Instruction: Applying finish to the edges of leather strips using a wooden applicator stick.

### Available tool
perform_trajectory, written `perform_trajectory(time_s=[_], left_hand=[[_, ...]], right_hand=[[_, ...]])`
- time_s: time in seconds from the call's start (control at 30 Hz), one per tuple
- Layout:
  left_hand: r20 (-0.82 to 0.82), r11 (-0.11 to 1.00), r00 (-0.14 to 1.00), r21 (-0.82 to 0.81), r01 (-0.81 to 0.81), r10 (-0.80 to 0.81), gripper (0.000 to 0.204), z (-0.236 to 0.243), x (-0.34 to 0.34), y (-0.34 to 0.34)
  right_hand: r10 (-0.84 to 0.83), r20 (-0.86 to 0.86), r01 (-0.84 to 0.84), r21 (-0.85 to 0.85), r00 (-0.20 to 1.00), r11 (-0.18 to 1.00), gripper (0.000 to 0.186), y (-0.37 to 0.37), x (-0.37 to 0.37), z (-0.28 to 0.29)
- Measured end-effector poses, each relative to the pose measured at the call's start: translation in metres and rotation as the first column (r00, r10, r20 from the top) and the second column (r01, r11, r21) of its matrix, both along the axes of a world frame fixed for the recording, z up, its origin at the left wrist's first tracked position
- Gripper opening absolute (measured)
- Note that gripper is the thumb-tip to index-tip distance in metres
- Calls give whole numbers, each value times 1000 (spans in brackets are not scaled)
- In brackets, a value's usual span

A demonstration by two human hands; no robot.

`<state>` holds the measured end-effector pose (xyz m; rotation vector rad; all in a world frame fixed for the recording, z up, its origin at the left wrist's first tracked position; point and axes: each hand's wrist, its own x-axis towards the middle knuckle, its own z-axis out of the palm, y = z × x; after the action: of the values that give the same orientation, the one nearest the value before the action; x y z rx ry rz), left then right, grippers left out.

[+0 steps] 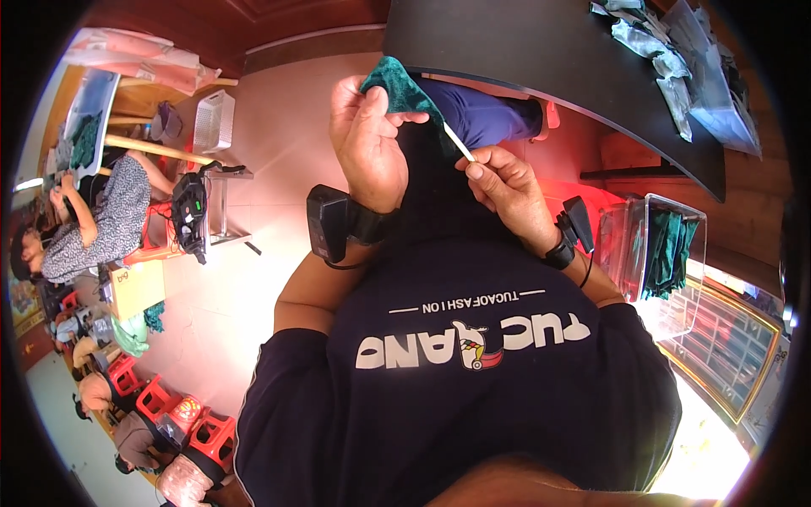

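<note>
A small piece of dark green velvet cloth [393, 89] is pinched in my left hand [369, 148], with the thumb pressed on its face. A thin white stick [457, 141] runs from the cloth's lower right corner down to my right hand [507, 190], whose thumb and fingers are closed on it. Whether the stick goes inside the cloth is hidden. Both wrists carry black strapped devices, and my dark shirt fills the lower middle of the view.
A dark table [541, 42] ahead holds silvery bags and a plastic bin [714, 93]. At right, a clear bin [608, 253] contains green cloths. At left are a seated person [110, 220], several other workers, red stools [211, 435], a white basket [215, 118] and a cardboard box [135, 287].
</note>
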<state>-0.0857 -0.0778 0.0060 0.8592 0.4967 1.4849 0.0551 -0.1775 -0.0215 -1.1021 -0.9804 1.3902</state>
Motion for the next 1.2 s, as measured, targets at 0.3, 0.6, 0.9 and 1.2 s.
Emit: perform_trajectory(time_s=[0.3, 0.6, 0.9, 1.2], left_hand=[[-44, 992, 991, 16, 127, -126, 15, -9, 3, -10], [-165, 997, 986, 80, -23, 36, 36, 21, -16, -1], [70, 964, 965, -58, 258, -254, 24, 3, -16, 5], [76, 963, 969, -119, 243, -235, 16, 7, -13, 5]], right_hand=[[-36, -39, 37, 23, 999, 999, 17, -3, -3, -1], [-253, 220, 199, 238, 942, 951, 12, -3, 7, -1], [-119, 168, 109, 66, 979, 992, 10, -7, 9, 0], [-14, 36, 13, 43, 999, 999, 14, -3, 9, -3]])
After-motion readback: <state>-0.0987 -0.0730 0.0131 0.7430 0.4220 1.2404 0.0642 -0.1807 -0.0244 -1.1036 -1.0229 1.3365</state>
